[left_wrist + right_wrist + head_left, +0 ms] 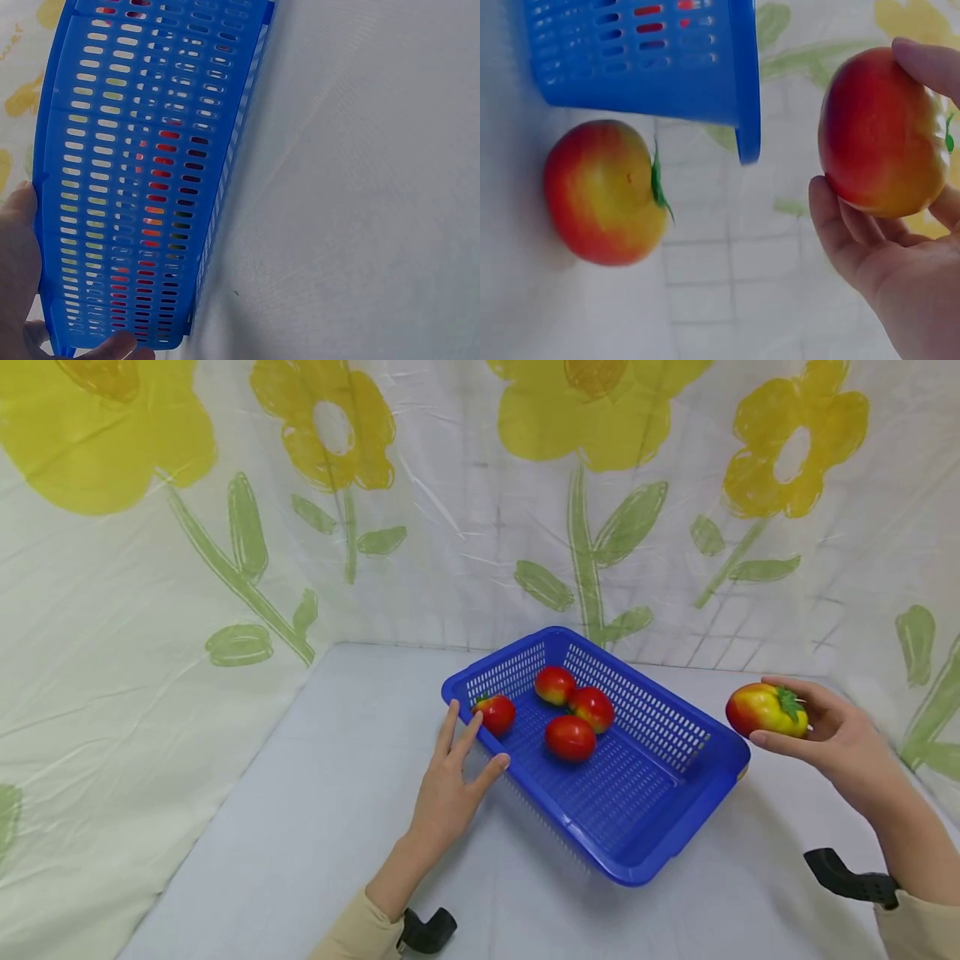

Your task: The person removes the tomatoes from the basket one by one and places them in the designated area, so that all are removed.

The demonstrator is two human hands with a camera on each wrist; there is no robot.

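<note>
Your right hand (851,739) grasps a red-and-yellow tomato (761,710) above the worktop (337,802), beside the blue basket (663,831). Your left hand (446,787), grip loosely spread, touches its rim (567,823). Four tomatoes (570,739) lie inside; another tomato (604,199) rests just outside.

From the head, we looked forward and down over the whole blue basket (637,810); from the left wrist, closely along its outer wall (142,195); from the right wrist, sideways, nearby. All three views shared the basket.
</note>
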